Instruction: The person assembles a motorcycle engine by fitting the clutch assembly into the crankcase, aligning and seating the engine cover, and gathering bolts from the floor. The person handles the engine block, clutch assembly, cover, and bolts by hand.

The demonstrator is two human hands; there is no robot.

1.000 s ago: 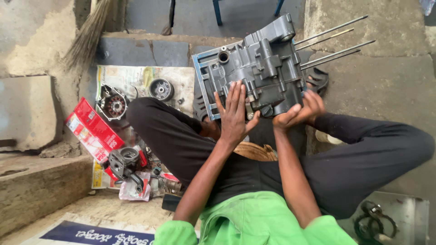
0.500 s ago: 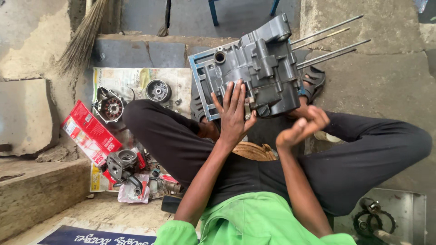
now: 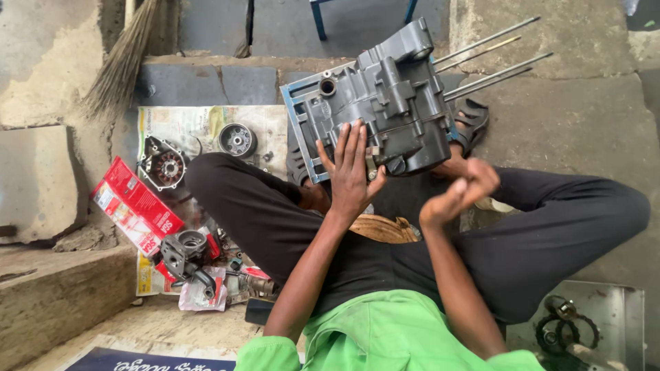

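Grey cast-metal engine case (image 3: 385, 103), top centre, looks heavy and rigid; my left hand (image 3: 350, 175) lies splayed flat on it, my right hand (image 3: 459, 196) loosely curled, empty.

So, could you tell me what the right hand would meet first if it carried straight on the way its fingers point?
Most likely the engine case. The right hand hangs curled just below its lower right corner, fingers aimed up at it. Depth is unclear, so it might instead brush the sandalled foot beside the case.

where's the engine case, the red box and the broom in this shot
engine case (image 3: 385, 103): head view, on the middle of its grey ribbed housing
red box (image 3: 137, 203): head view, on its flat red top face
broom (image 3: 124, 65): head view, on the bristle bundle
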